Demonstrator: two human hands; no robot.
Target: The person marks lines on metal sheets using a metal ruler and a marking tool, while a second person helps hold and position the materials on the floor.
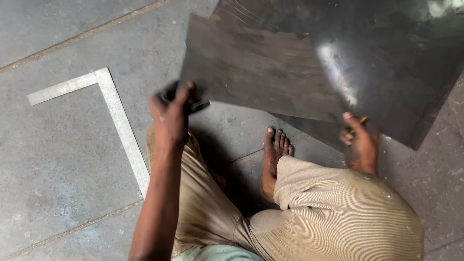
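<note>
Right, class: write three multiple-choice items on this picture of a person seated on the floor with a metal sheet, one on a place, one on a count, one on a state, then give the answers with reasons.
1. Where does the metal square lie?
A. On the floor beside the left arm
B. On top of the sheet
C. Across the lap

2. How many bare feet show?
A. None
B. One
C. Two

3. How is the near metal sheet held?
A. Flat and untouched on the floor
B. Gripped at its near edge by both hands
C. Rolled into a tube

Answers:
1 A, the L-shaped square rests on the stone floor, apart from the sheet.
2 B, only one foot shows between the knees.
3 B, the left hand pinches one corner and the right hand, which also seems to hold a small yellow-tipped thing, the other.
</note>
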